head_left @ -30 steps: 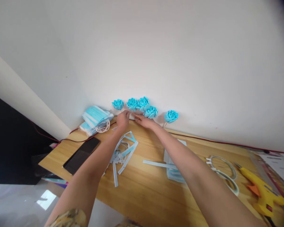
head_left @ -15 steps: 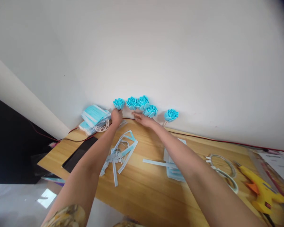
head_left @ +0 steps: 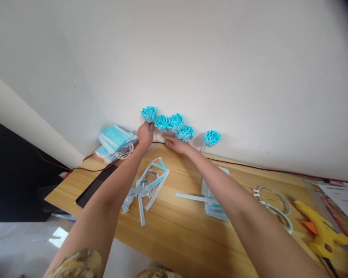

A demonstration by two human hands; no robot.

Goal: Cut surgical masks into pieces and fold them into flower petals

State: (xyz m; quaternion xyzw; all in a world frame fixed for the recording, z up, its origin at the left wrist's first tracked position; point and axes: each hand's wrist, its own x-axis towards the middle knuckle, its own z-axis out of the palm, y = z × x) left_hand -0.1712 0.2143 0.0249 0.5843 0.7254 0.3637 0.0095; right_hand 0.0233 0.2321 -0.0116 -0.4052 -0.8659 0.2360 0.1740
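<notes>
A person's left hand is curled tight beneath the leftmost blue flower at the frame's center, while the right hand, fingers extended, whatever its grip unclear, sits below three clustered flowers.

Indoor craft corner, home or small workshop, cannot tell which. Wood-grain table has its far edge set along a plain pale wall; glossy floor shows past the near-left edge. Craft signs: yellow glue gun toward the table's right end, pale rings beside it, cut strips in a loose heap left of middle, pleated face masks stacked near the far-left corner, blue flowers on stems at the far edge. Red-and-black cable trails along that edge.
</notes>
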